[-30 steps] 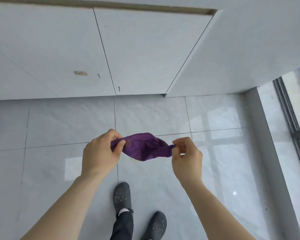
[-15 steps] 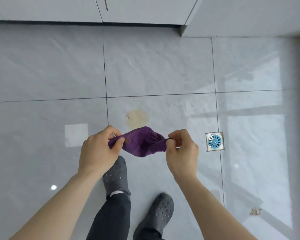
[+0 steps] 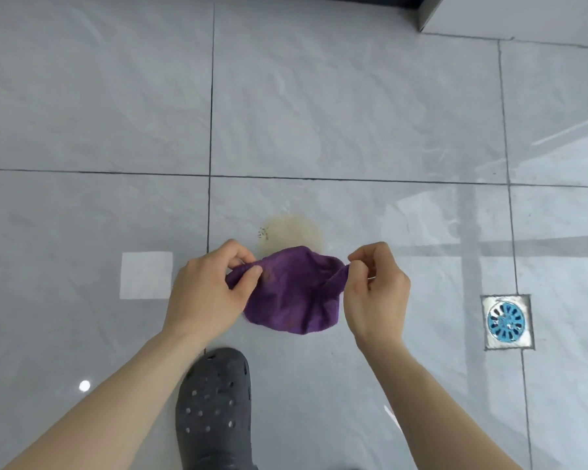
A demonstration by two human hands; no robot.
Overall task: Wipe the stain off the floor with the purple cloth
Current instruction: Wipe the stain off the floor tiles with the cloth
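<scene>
The purple cloth (image 3: 294,295) hangs slack between my two hands, above the grey tiled floor (image 3: 353,106). My left hand (image 3: 204,293) pinches its left corner and my right hand (image 3: 375,293) pinches its right corner. A round yellowish-brown stain (image 3: 291,232) with a few dark specks at its left edge lies on the tile just beyond the cloth. The cloth hides the near edge of the stain.
A square metal floor drain (image 3: 507,322) with a blue grate sits to the right. My dark grey clog (image 3: 214,407) stands on the floor below the cloth. A wall corner (image 3: 425,15) and base show at the top right.
The view has tilted down from the wall to the floor and come closer. The stain and the drain have come into sight. Both hands still hold the cloth, now spread a little wider.
</scene>
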